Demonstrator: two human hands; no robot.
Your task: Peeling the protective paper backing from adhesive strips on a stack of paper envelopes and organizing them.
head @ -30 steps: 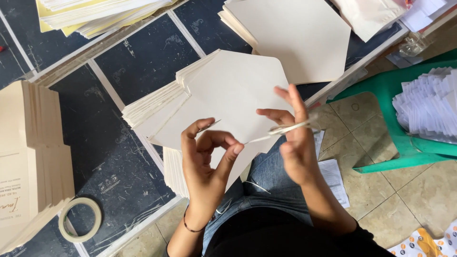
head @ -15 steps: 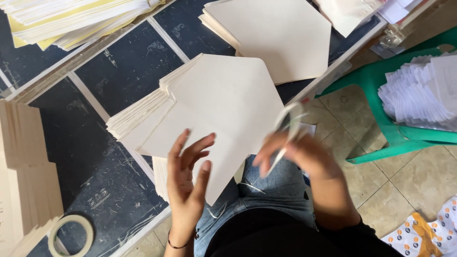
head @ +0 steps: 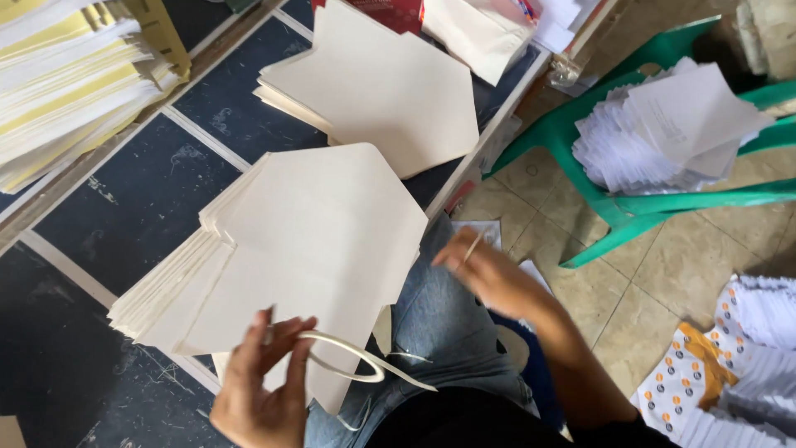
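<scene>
A fanned stack of cream die-cut sheets [head: 315,232] lies on the dark tiled table [head: 133,216] in front of me. My left hand [head: 261,390] is at the near edge of the top sheet, fingers pinched on a thin cream strip [head: 356,358] that curls off to the right over my jeans. My right hand [head: 489,274] hovers past the stack's right edge above my lap, blurred, with a short thin sliver [head: 473,245] held between its fingers.
A second cream stack [head: 381,91] lies farther back. Piles of yellow and white paper [head: 66,75] sit at the far left. A green plastic chair [head: 663,207] to my right carries white slips [head: 663,124]. Printed sheets [head: 705,382] lie on the tiled floor.
My left hand slid down to the sheet's near edge and now holds a curling strip. My right hand drew away to the right. The tape roll has left the view.
</scene>
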